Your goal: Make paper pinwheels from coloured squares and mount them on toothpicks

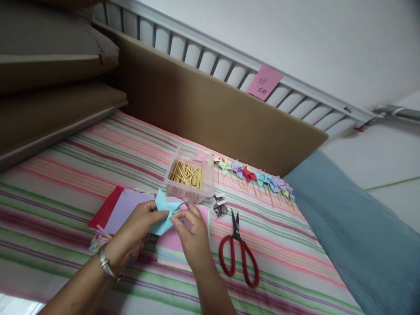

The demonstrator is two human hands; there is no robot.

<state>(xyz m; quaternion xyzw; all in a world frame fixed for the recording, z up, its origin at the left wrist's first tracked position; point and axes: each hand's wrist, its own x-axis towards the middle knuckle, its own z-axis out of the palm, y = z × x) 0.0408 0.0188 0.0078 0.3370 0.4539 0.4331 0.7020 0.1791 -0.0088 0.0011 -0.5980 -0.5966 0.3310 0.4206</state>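
Note:
A light-blue paper pinwheel (163,205), its corners folded toward the middle, is held up between both hands. My left hand (141,223) grips it from the left, thumb near its centre. My right hand (192,227) pinches it near the centre and right side; whether a pin sits in those fingertips is too small to tell. Beneath the hands lies a stack of pink and pale paper sheets (170,248). Red-handled scissors (239,251) rest to the right, blades slightly apart. Just behind the hands stands a clear plastic box (207,183) of thin wooden sticks (188,175).
A small bag of metal pins (219,207) lies by the box. Purple and red paper (120,208) is at left, beside paper strips (98,238). A row of finished pinwheels (249,174) on sticks lies behind. Cardboard (210,105) borders the striped cloth (288,258).

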